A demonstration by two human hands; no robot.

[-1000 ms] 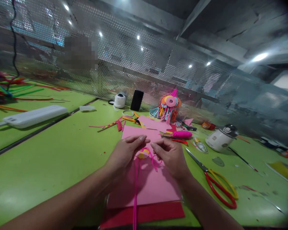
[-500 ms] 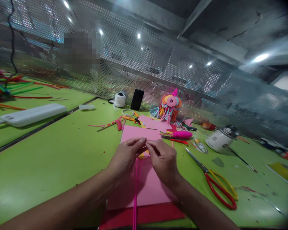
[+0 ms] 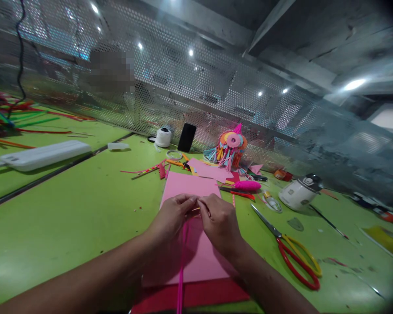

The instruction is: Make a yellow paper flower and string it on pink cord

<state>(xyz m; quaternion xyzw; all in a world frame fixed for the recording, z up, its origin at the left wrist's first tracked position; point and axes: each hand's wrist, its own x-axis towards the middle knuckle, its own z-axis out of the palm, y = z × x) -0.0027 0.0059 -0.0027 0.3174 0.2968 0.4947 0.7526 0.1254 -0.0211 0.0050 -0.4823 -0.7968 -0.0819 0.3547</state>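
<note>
Right hand [image 3: 222,221] joined left hand [image 3: 172,216] | fingertips [image 3: 191,199] pinched together, pink cord [image 3: 180,272] hold unclear | jar [image 3: 298,192] markings illegible

Dim above, brighter below; lit by small round white overhead lamps [image 3: 191,52] and a larger oval white lamp [image 3: 354,84]. Gleams on the glossy lime-green tabletop [image 3: 65,209]. Shades the flat pink paper sheet [image 3: 205,259] beneath bare left hand [image 3: 174,214] and bare right hand [image 3: 221,221]. Blurs and darkens rightward, pixelates at upper left.
</note>
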